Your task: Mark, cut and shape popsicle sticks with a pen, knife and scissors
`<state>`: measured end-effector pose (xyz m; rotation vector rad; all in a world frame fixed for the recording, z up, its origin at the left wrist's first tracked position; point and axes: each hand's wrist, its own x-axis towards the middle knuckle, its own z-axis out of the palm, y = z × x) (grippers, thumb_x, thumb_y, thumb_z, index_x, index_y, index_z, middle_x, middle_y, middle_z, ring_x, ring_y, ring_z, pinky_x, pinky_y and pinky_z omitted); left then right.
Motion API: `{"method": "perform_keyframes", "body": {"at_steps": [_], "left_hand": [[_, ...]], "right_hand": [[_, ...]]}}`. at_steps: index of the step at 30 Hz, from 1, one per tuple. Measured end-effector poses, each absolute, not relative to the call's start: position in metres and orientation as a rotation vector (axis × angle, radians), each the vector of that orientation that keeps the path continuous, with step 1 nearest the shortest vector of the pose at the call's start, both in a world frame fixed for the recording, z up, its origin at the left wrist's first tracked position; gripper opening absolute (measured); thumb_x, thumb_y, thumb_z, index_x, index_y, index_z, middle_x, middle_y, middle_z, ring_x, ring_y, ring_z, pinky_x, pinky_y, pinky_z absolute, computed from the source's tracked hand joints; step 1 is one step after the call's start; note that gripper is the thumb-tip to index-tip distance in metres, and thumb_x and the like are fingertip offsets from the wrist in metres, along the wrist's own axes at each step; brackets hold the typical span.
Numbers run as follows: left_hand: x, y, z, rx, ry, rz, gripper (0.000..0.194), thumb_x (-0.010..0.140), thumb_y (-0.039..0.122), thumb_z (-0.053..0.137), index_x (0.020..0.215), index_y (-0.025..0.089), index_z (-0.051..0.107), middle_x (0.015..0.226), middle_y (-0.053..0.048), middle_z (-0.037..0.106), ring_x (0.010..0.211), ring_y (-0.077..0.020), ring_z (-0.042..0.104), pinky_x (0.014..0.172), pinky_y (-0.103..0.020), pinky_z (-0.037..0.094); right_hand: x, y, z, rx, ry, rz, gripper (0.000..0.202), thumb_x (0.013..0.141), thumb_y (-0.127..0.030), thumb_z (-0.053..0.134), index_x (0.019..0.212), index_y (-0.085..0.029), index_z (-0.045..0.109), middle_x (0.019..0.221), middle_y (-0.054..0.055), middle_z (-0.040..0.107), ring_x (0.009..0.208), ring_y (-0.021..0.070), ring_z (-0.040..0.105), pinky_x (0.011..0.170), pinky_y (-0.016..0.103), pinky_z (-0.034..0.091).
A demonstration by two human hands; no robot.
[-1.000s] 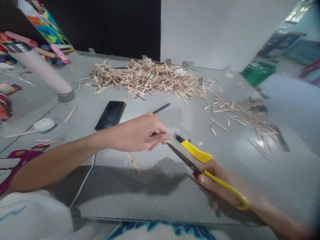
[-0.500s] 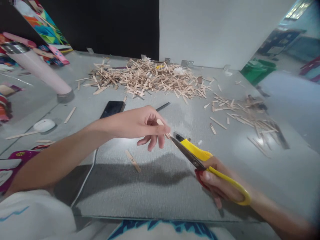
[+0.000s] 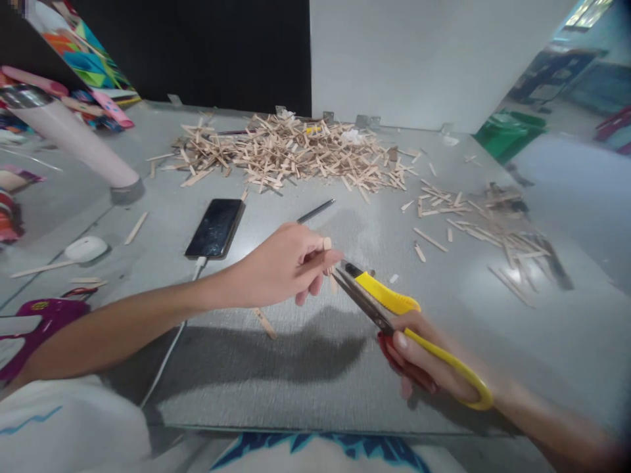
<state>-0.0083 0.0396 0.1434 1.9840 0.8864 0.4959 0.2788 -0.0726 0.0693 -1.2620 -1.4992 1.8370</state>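
Between the thumb and fingers of my left hand (image 3: 290, 266) is a small wooden stick (image 3: 327, 244), its rounded top showing above the fingertips. My right hand (image 3: 424, 351) is closed round the handles of yellow and red scissors (image 3: 367, 305). Their blades are slightly parted and point up-left, with the tips close to my left fingertips and the lower part of the stick. A yellow-handled tool (image 3: 387, 293) lies on the table just behind the blades. One loose stick (image 3: 267, 325) rests below my left hand.
A big heap of wooden sticks (image 3: 296, 154) spans the table's back, with more scattered at right. A phone (image 3: 215, 228) with a white cable, a pen (image 3: 316, 211), a white mouse (image 3: 86, 248) and a pink bottle (image 3: 79, 141) are around my left arm.
My left hand has turned and its fingers have curled in, leaving the phone fully visible. The stick in it now stands more upright. The scissors have shifted slightly left and their blades have parted.
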Motion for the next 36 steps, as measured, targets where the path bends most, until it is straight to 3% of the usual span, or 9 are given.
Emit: {"method": "perform_keyframes", "body": {"at_steps": [5,8,12,16,18,23,30,36], "left_hand": [[-0.010,0.041,0.146,1.998,0.890,0.486,0.046,0.111,0.025,0.057,0.067,0.016,0.062,0.056,0.000,0.070,0.039,-0.0071,0.064,0.043,-0.014,0.044],[-0.010,0.043,0.147,2.057,0.888,0.479,0.045,0.111,0.025,0.056,0.068,0.017,0.063,0.055,0.001,0.069,0.040,-0.0067,0.063,0.044,-0.014,0.044],[-0.012,0.047,0.147,2.166,0.863,0.469,0.043,0.112,0.027,0.056,0.072,0.017,0.065,0.054,0.002,0.067,0.042,-0.0062,0.061,0.045,-0.014,0.042],[-0.013,0.052,0.150,2.130,0.854,0.466,0.043,0.112,0.027,0.056,0.071,0.016,0.066,0.055,0.001,0.068,0.044,-0.0058,0.060,0.046,-0.014,0.042],[-0.013,0.053,0.151,2.041,0.889,0.446,0.047,0.112,0.031,0.057,0.069,0.016,0.066,0.055,0.000,0.068,0.043,-0.0065,0.060,0.045,-0.014,0.043],[-0.011,0.055,0.150,1.811,0.900,0.416,0.046,0.112,0.037,0.062,0.071,0.017,0.065,0.059,-0.002,0.071,0.040,-0.0076,0.060,0.039,-0.015,0.044],[-0.011,0.053,0.151,1.859,0.916,0.443,0.048,0.112,0.039,0.064,0.070,0.016,0.066,0.058,-0.001,0.071,0.041,-0.0064,0.060,0.041,-0.013,0.042],[-0.011,0.053,0.147,1.919,0.914,0.461,0.050,0.113,0.039,0.061,0.068,0.016,0.065,0.054,-0.001,0.069,0.041,-0.0071,0.060,0.042,-0.015,0.043]], "right_hand": [[0.274,-0.069,0.069,-1.311,-1.599,1.813,0.073,0.092,-0.091,0.062,0.073,-0.022,0.048,0.056,-0.010,0.039,0.039,0.0059,0.047,0.037,0.016,0.047],[0.276,-0.066,0.065,-1.281,-1.566,1.875,0.071,0.093,-0.086,0.067,0.069,-0.022,0.047,0.051,-0.010,0.040,0.036,0.0061,0.047,0.033,0.014,0.040],[0.276,-0.065,0.058,-1.110,-1.378,2.152,0.077,0.100,-0.089,0.050,0.060,-0.023,0.043,0.037,-0.009,0.037,0.025,0.0068,0.039,0.029,0.015,0.032],[0.272,-0.065,0.055,-1.031,-1.200,2.261,0.079,0.096,-0.095,0.045,0.061,-0.025,0.042,0.034,-0.010,0.030,0.023,0.0080,0.034,0.028,0.017,0.031],[0.271,-0.066,0.054,-1.002,-1.235,2.200,0.078,0.098,-0.094,0.045,0.063,-0.024,0.044,0.036,-0.009,0.033,0.026,0.0066,0.031,0.032,0.017,0.035],[0.274,-0.067,0.057,-0.963,-1.383,2.073,0.073,0.101,-0.090,0.047,0.071,-0.023,0.049,0.048,-0.009,0.039,0.035,0.0061,0.035,0.053,0.025,0.060],[0.275,-0.068,0.060,-0.966,-1.390,2.067,0.071,0.105,-0.084,0.045,0.070,-0.023,0.048,0.046,-0.008,0.039,0.035,0.0068,0.034,0.051,0.024,0.059],[0.278,-0.069,0.059,-1.054,-1.389,2.079,0.072,0.102,-0.089,0.044,0.071,-0.024,0.047,0.045,-0.008,0.037,0.035,0.0082,0.036,0.051,0.026,0.060]]}}
